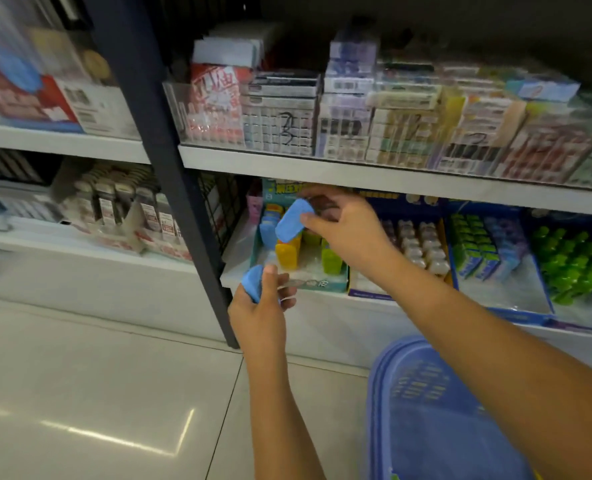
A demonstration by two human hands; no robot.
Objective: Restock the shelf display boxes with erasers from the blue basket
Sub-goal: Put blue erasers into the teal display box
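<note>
Blue eraser point(294, 220), judged light, firm, best held by its sides, was pinched by the right hand point(343, 226) above the display box point(325, 283); left hand point(260, 306) gripped another eraser point(253, 282) at its front.

Dim upper shelves, floor point(80, 393) glare streaks, motion blur top-left, wide-angle edge distortion.

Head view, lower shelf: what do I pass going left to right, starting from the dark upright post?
Dark upright post → wire grid panel → teal display box → small white items → green packs → bright green items at the far right.
</note>
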